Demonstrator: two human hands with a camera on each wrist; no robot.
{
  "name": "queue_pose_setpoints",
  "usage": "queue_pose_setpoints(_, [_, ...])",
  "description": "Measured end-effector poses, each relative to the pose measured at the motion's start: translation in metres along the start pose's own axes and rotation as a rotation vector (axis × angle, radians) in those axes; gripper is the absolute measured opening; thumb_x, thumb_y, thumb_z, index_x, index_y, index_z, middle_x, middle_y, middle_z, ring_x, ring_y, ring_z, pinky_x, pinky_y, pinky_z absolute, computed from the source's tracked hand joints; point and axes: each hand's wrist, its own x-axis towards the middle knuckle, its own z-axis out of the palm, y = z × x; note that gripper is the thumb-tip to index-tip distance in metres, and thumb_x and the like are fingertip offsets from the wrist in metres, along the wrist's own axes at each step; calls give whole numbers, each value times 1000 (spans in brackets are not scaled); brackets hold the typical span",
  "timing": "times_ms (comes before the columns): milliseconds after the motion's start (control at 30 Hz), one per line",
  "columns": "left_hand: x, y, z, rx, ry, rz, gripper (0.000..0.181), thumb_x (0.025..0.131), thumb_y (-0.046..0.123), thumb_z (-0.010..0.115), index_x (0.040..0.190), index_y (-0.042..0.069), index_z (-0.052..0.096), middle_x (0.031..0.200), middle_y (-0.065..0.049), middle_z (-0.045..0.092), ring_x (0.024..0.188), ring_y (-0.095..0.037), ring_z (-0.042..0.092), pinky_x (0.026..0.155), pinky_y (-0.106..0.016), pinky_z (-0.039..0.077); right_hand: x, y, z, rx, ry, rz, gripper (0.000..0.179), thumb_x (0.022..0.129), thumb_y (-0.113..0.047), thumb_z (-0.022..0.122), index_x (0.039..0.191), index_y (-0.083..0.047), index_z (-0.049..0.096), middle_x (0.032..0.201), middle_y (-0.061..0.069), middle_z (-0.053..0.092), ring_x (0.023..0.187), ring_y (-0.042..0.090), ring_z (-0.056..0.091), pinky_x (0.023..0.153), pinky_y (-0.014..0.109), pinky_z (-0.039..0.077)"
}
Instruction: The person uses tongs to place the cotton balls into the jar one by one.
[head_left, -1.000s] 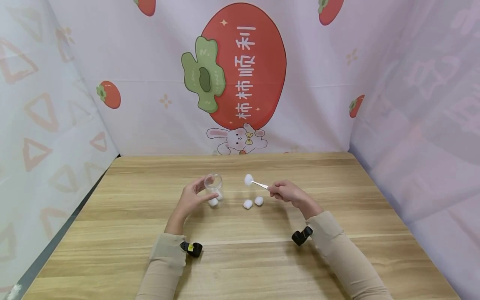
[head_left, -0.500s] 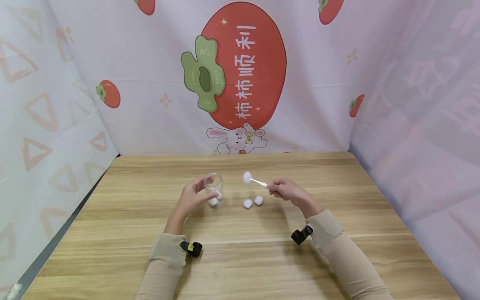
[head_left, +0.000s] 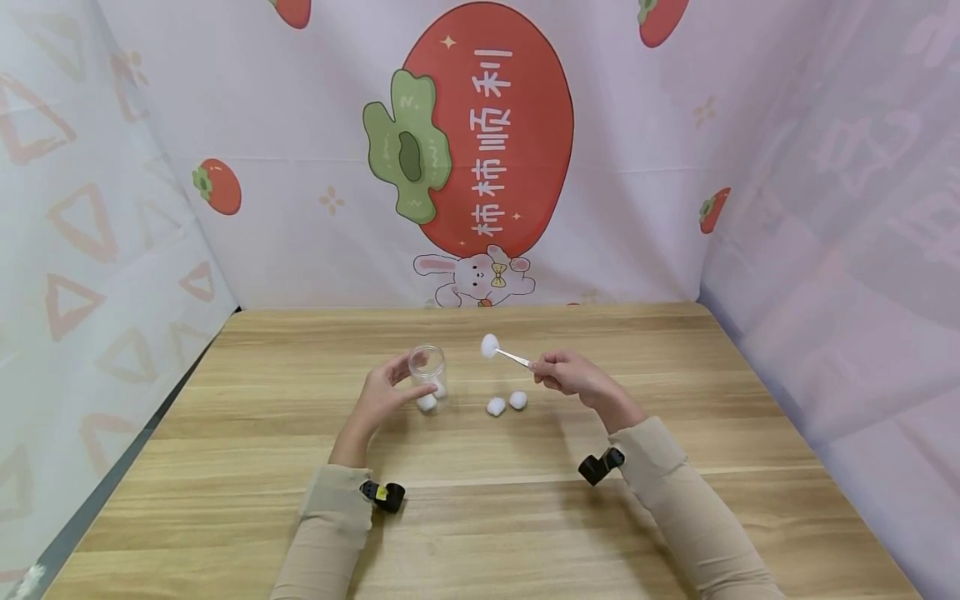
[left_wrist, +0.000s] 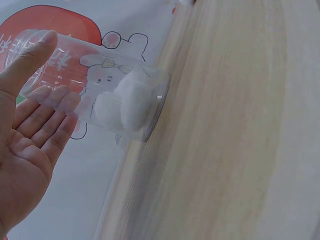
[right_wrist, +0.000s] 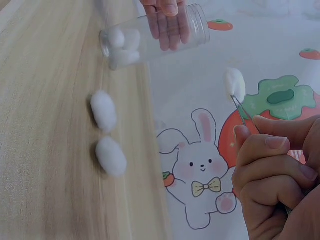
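My left hand (head_left: 384, 398) holds a clear, lidless jar (left_wrist: 75, 70) upright on the table, thumb on one side and fingers on the other. White cotton balls (left_wrist: 131, 102) lie at the bottom of the jar. With thumb and fingers, my right hand (head_left: 573, 377) pinches a pair of metal tweezers (head_left: 513, 358). Their tips grip one cotton ball (right_wrist: 235, 82), raised above the table to the right of the jar's mouth. Two more cotton balls, one on the left (head_left: 496, 407) and one on the right (head_left: 518, 400), rest on the table between the hands.
The wooden table (head_left: 480, 517) runs back to a printed fabric backdrop (head_left: 300, 233) at its far edge. Fabric side walls (head_left: 97, 208) rise at left and right. A small black camera (head_left: 387, 497) sits on the left wrist, and another camera (head_left: 596, 468) on the right.
My right hand has moved slightly left and up, carrying the tweezers and their cotton ball closer to the jar. The left hand and jar have stayed in place.
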Motion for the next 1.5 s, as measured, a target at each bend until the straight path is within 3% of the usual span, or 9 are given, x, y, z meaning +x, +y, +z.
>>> queue_pose_setpoints(967, [3, -6, 0, -14, -6, -12, 65, 81, 11, 77, 138, 0, 48, 139, -21, 55, 133, -37, 50, 117, -47, 40, 5, -16, 9, 3, -12, -40, 27, 100, -18, 49, 79, -3, 57, 55, -7, 39, 48, 4, 27, 43, 15, 19])
queue_pose_setpoints(1200, [15, -37, 1, -24, 7, -8, 70, 78, 20, 80, 139, 7, 49, 140, -15, 57, 134, -33, 51, 118, -44, 40, 5, -22, 14, 20, -8, -39, 27, 99, -18, 50, 76, -7, 57, 55, -8, 40, 48, 3, 28, 42, 15, 19])
queue_pose_setpoints(1500, [15, -37, 1, -28, -1, 8, 69, 78, 22, 80, 138, 7, 50, 139, -15, 57, 134, -33, 51, 118, -45, 40, 6, -26, 17, 26, -13, -45, 27, 99, -18, 50, 73, -9, 56, 55, -8, 40, 49, 3, 29, 42, 15, 19])
